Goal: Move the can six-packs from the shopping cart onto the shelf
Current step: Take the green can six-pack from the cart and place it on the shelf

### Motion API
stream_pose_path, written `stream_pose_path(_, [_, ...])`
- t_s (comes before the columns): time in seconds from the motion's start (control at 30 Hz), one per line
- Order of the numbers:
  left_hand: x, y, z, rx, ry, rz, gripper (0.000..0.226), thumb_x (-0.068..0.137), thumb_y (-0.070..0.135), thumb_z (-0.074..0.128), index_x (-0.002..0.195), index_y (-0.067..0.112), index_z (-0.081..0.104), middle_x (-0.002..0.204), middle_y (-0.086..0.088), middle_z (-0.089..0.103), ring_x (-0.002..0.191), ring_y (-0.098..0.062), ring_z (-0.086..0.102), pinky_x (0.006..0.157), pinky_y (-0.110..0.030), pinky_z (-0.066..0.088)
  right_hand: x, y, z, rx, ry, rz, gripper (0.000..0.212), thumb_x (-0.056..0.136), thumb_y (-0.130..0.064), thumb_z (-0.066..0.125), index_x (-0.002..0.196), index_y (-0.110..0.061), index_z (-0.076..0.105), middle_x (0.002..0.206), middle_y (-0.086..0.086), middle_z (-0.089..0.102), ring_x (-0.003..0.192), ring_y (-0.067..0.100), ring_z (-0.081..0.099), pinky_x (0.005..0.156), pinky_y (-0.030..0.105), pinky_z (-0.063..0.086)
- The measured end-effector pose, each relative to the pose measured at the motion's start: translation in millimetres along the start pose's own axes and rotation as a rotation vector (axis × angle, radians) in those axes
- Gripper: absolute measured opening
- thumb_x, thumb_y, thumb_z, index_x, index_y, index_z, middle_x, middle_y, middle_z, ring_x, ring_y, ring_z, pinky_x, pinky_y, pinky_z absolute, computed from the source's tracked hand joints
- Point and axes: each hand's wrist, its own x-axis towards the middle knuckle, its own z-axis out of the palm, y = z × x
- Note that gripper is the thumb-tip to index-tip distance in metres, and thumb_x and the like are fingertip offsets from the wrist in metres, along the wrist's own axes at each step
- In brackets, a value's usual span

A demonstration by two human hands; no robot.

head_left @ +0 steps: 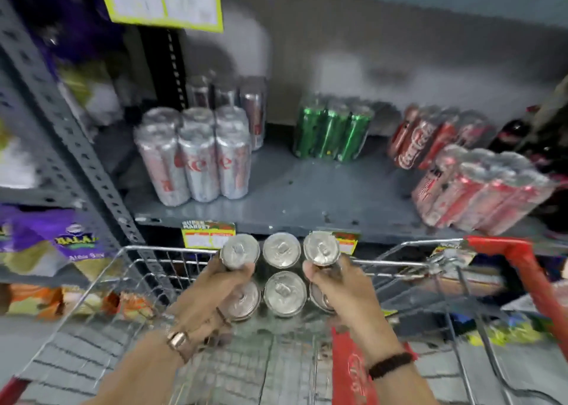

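Left hand [212, 291]: grips left side of six-pack [281, 274], lower centre.
Right hand [341, 294]: grips its right side.
Cart [415, 266]: beneath the pack.
Shelf [307, 195]: above, mid-frame.

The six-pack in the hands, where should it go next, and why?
Probably forward and up onto the bare middle of the shelf. Both the left hand and the right hand grip the held six-pack above the cart, and open space shows between the silver packs and the red packs.
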Motion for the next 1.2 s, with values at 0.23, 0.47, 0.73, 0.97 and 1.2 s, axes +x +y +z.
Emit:
stream_pose_path(0.23, [-5.1, 91.5, 21.0, 0.066, -0.184, -0.038, 0.031, 0.083, 0.021, 0.055, 0.112, 0.018, 0.044, 0.09, -0.009, 0.059, 0.073, -0.027, 0.06, 0.056, -0.048, 0.05, 19.9, -78.2, -58.8, -0.083, 0.075, -0.104, 0.039, 0.07, -0.047, 0.068, 0.095, -0.017, 0.062, 0.111, 0.011, 0.063, 0.109, 0.03, 0.057, 0.078, 0.051, 0.056])
stream_pose_path(0.47, [45.2, 152.6, 60.1, 0.041, -0.218, -0.112, 0.014, 0.089, 0.021, 0.044, 0.077, 0.017, 0.048, 0.081, -0.003, 0.054, 0.077, -0.025, 0.05, 0.098, -0.075, 0.015, 89.6, -111.2, -81.3, 0.054, 0.05, -0.061, 0.031, 0.069, -0.041, 0.072, 0.09, -0.023, 0.059, 0.104, 0.005, 0.061, 0.097, 0.022, 0.056, 0.054, 0.046, 0.057])
stream_pose_path(0.73, [109.9, 165.1, 82.7, 0.007, -0.165, -0.15, 0.009, 0.085, 0.021, 0.049, 0.093, 0.017, 0.048, 0.131, -0.013, 0.041, 0.123, -0.043, 0.036, 0.096, -0.075, 0.019, 162.7, -114.0, -88.1, 0.086, 0.097, -0.048, 0.058, 0.071, -0.037, 0.072, 0.116, -0.011, 0.046, 0.11, 0.002, 0.048, 0.098, 0.021, 0.047, 0.049, 0.041, 0.052])
stream_pose_path(0.97, [133.8, 137.0, 74.1, 0.031, -0.197, -0.015, 0.045, 0.08, 0.043, 0.054, 0.121, 0.026, 0.046, 0.133, -0.001, 0.047, 0.116, -0.024, 0.047, 0.089, -0.061, 0.044, 186.5, -78.6, -91.7, 0.156, -0.008, -0.056, 0.065, 0.076, -0.047, 0.063, 0.13, -0.019, 0.039, 0.133, -0.002, 0.048, 0.116, 0.017, 0.049, 0.063, 0.039, 0.056])
stream_pose_path(1.2, [136.6, 44.8, 65.5, 0.294, -0.012, 0.476, 0.088, 0.046, 0.062, 0.067, 0.122, 0.028, 0.04, 0.126, 0.007, 0.052, 0.115, 0.0, 0.049, 0.102, -0.028, 0.041, 186.7, -7.8, -77.2, 0.079, -0.144, -0.224, 0.095, 0.049, -0.028, 0.086, 0.129, -0.02, 0.034, 0.133, 0.003, 0.051, 0.12, 0.015, 0.05, 0.105, 0.04, 0.04])
